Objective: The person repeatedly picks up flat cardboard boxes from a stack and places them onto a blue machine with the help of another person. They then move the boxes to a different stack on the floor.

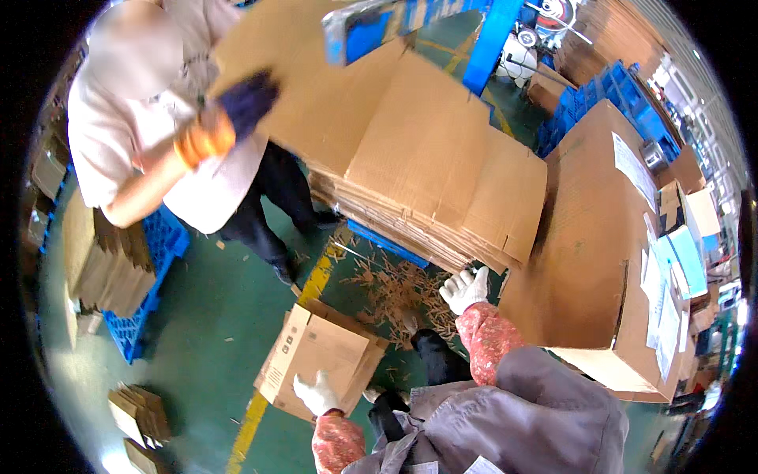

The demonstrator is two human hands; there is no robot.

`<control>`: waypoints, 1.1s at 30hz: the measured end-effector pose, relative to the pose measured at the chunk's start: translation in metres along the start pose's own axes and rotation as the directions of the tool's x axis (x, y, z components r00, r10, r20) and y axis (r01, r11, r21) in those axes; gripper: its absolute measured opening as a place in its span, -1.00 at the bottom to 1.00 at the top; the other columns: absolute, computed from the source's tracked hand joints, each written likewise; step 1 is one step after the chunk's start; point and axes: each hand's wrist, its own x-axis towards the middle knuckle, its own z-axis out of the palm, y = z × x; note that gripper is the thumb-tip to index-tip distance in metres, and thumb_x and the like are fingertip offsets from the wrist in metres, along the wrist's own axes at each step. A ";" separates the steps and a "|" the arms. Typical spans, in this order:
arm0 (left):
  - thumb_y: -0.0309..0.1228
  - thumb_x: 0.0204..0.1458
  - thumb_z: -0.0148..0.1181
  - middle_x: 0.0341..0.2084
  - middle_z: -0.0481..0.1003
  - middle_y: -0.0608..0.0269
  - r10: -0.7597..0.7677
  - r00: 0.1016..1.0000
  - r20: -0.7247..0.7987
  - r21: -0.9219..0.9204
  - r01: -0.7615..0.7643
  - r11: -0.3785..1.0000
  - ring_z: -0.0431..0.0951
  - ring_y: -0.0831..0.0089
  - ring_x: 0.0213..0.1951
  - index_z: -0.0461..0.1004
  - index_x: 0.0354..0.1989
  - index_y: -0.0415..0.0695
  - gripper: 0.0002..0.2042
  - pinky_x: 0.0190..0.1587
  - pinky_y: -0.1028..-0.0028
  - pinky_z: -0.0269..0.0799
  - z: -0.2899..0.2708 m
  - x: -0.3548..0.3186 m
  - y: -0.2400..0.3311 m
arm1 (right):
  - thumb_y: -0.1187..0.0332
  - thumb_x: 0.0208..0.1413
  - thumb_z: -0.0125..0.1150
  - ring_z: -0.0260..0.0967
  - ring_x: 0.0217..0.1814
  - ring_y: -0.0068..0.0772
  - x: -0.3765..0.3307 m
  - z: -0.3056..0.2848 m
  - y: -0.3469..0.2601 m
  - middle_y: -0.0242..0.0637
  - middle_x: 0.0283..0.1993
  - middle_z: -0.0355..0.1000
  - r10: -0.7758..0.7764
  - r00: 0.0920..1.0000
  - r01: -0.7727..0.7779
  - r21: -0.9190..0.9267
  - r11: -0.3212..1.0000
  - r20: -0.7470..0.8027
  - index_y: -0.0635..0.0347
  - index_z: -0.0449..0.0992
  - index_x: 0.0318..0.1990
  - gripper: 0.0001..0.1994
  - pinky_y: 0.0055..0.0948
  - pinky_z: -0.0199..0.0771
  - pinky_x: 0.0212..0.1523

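Note:
My left hand, in a white glove, is over some flat folded cartons lying on the floor. Its thumb and fingers are apart and nothing shows in them; whether it touches the cardboard I cannot tell. My right hand, gloved in white too, is beside the near corner of a tall stack of flat cardboard sheets. Its fingers look spread, with nothing visible between them. Across the stack stands a co-worker, whose dark-gloved hand is in front of a raised cardboard sheet.
Cardboard scraps litter the floor near my feet. A large carton with papers on it stands at my right. A blue pallet bearing cardboard is at the left. A blue metal frame rises beyond the stack.

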 end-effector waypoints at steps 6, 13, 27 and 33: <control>-0.33 -0.17 0.49 0.33 0.23 -0.21 0.672 0.660 0.335 0.046 -0.724 0.688 0.28 -0.09 0.33 0.28 0.30 -0.23 -0.21 0.36 0.11 0.24 0.013 -0.048 0.285 | -0.20 0.10 0.30 0.22 0.27 -0.24 0.047 0.062 -0.033 -0.35 0.38 0.18 0.005 0.999 -0.008 0.053 0.999 0.051 0.00 0.25 0.33 -0.25 0.05 0.29 0.26; -0.25 -0.23 0.47 0.19 0.27 -0.08 0.657 0.238 0.715 0.091 -0.964 0.249 0.29 -0.05 0.25 0.20 0.27 -0.21 -0.17 0.26 0.09 0.29 0.108 -0.044 0.407 | 0.18 0.09 0.36 0.31 -0.61 -0.48 -0.001 0.161 -0.048 -0.37 -0.44 0.50 0.059 0.964 0.189 -0.821 0.539 0.260 0.25 0.62 -0.18 -0.70 -0.45 0.36 -0.56; -0.35 0.01 0.39 0.10 0.52 -0.07 0.400 0.245 0.883 -0.469 0.447 0.761 0.59 0.21 0.06 0.32 0.23 -0.50 -0.34 0.17 0.23 0.49 -0.064 0.041 0.557 | 0.13 0.12 0.38 0.46 0.08 -0.25 -0.062 0.456 -0.338 -0.11 0.05 0.51 -0.448 0.130 0.973 -0.199 -0.112 0.885 0.39 0.45 0.17 -0.42 -0.36 0.42 0.11; -0.21 0.07 0.35 0.05 0.54 0.01 0.622 0.501 0.602 -0.798 0.409 0.443 0.57 0.20 0.04 0.35 0.24 -0.36 -0.37 0.11 0.16 0.50 -0.097 0.045 0.593 | 0.20 0.11 0.39 0.52 -0.01 -0.33 -0.060 0.547 -0.391 -0.20 -0.05 0.59 -0.157 0.441 0.891 -0.409 0.199 0.884 0.40 0.55 0.07 -0.52 -0.39 0.48 0.01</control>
